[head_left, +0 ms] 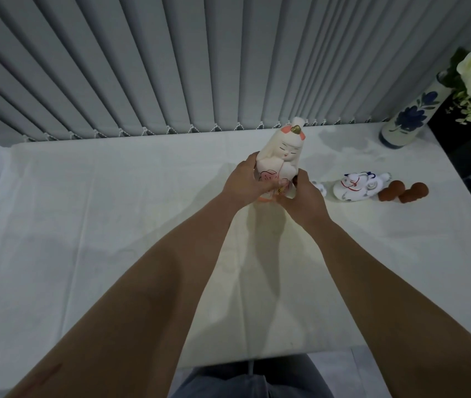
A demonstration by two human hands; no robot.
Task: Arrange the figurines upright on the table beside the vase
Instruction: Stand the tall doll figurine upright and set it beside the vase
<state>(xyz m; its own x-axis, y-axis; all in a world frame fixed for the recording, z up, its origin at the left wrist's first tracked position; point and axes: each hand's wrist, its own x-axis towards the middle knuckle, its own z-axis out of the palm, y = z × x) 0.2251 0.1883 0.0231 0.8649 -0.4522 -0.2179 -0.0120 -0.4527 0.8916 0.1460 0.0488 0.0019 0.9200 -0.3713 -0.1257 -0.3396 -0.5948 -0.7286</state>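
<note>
Both of the person's hands close around the lower body of a tall, cream-white ceramic doll figurine with pink flower painting and a small gold ornament on its head point(279, 160): the left hand point(245, 183) wraps the left flank with fingers curled across the front, and the right hand point(304, 196) cups the right side and base. The figurine sits above the middle of the white cloth-covered table point(113, 225), well apart from the blue-flowered white cylindrical vase point(409, 116) at the far right; whether its base touches the cloth cannot be told, since the hands hide it. Its long axis runs roughly vertical, head up and tilted slightly away from the person, painted face turned toward the camera. The main risk seems to be release on the soft, creased cloth: a tall, narrow piece let go while leaning could topple and chip. Carrying it rightward also risks knocking the white-and-blue painted ceramic figurine point(355, 186) lying on its side, or the two brown rounded figurines point(403, 192) just beside it, both between the hands and the vase.
</note>
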